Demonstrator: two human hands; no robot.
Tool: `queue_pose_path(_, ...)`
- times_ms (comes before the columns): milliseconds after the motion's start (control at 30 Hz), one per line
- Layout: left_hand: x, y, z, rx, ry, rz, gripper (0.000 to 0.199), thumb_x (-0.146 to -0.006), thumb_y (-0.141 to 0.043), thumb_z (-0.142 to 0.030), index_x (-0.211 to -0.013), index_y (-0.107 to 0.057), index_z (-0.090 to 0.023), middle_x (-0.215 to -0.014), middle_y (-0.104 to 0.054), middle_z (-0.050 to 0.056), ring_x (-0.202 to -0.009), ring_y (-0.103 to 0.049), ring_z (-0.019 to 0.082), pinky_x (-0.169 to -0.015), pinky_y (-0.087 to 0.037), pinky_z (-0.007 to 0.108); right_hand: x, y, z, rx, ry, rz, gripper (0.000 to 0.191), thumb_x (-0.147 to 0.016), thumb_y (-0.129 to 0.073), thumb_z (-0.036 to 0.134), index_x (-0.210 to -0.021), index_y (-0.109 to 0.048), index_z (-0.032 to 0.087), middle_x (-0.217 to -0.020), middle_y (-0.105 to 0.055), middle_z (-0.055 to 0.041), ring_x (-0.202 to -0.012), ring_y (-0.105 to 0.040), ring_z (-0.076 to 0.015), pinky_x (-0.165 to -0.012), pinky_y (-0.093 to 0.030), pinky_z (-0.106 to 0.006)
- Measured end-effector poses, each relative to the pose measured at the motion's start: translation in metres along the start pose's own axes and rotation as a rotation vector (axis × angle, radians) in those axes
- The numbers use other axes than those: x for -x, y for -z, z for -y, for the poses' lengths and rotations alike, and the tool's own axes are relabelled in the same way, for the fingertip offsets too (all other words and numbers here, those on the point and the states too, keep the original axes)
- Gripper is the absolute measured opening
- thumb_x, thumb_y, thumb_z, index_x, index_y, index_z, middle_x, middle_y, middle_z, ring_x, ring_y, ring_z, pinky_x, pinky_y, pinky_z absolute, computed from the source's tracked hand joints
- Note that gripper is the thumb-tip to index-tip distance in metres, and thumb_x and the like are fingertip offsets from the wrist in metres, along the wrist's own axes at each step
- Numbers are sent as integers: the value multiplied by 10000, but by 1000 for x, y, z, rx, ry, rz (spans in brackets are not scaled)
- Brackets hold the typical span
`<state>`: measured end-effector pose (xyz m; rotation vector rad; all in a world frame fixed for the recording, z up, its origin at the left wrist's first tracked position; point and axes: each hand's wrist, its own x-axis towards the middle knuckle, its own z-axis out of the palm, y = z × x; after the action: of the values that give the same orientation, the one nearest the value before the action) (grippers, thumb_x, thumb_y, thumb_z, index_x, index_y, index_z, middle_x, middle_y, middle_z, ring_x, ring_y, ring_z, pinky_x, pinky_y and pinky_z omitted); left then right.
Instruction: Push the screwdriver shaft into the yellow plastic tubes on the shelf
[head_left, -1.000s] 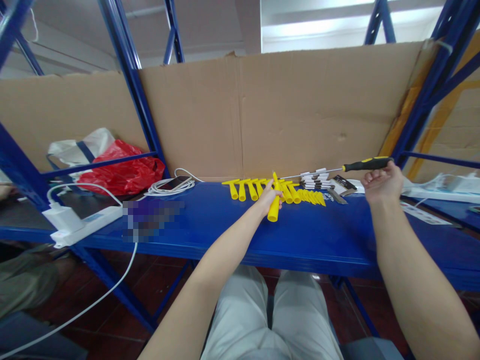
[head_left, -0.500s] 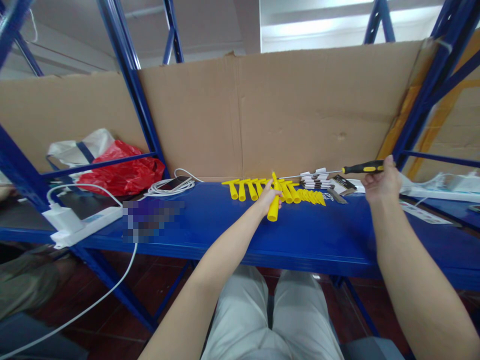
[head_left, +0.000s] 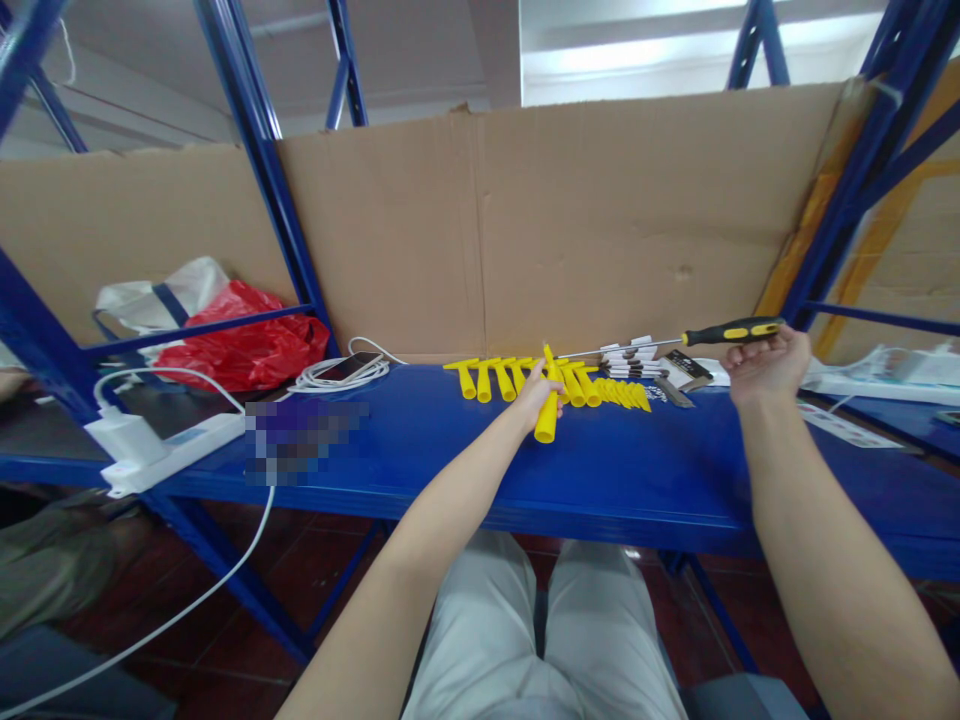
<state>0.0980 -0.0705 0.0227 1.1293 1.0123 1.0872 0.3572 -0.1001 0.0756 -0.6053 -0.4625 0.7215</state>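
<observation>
My left hand (head_left: 534,397) is closed around a yellow T-shaped plastic handle (head_left: 547,425), its hollow round end toward me. My right hand (head_left: 771,368) holds the back end of a black-and-yellow screwdriver (head_left: 724,333) by the fingertips. The screwdriver lies nearly level, and its long metal shaft reaches left to the head of the held handle. Whether the tip sits in a screw is too small to tell. Behind my left hand, several more yellow T-shaped handles (head_left: 484,385) stand in a row. To the right lies a row of small flat yellow pieces (head_left: 626,394).
Small dark-and-white packets (head_left: 636,352) and dark flat pieces (head_left: 675,391) lie at the back right of the blue shelf (head_left: 637,470). A phone (head_left: 351,366) with a coiled white cable, a red bag (head_left: 244,340) and a power strip (head_left: 176,455) are on the left. Cardboard (head_left: 600,220) stands behind.
My right hand has shifted slightly at the screwdriver's end, its wrist turned and fingers re-placed on the handle. My left hand and the yellow handle have stayed still.
</observation>
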Motion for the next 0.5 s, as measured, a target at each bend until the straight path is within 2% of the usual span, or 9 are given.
queue_pose_path(167,0,0,1,8,-2,23,901,-831,-469,-24,-1616,-149,-328,-704,-501,-50,-422,-439,78,-430,-373,183,-12,4,-6,37,12,-77,417,-980,-410,276,-599,-249,216,-457,-220,68,-391,-211,-84,-368,-211,-192)
queue_pose_path(300,3,-1,-1,-2,11,24,863,-846,-476,-38,-1607,-186,-325,-717,-503,-46,-425,-435,73,-434,-378,186,-19,10,-9,61,-5,-65,468,-965,-523,365,-611,-250,226,-460,-212,84,-385,-229,-80,-364,-218,-195)
queue_pose_path(500,6,-2,-3,-6,27,29,859,-845,-452,-25,-1606,-185,-320,-744,-530,-36,-432,-428,75,-451,-380,196,-13,9,-7,19,-22,-25,502,-1035,-421,357,-595,-226,213,-412,-188,81,-359,-191,-68,-345,-186,-181)
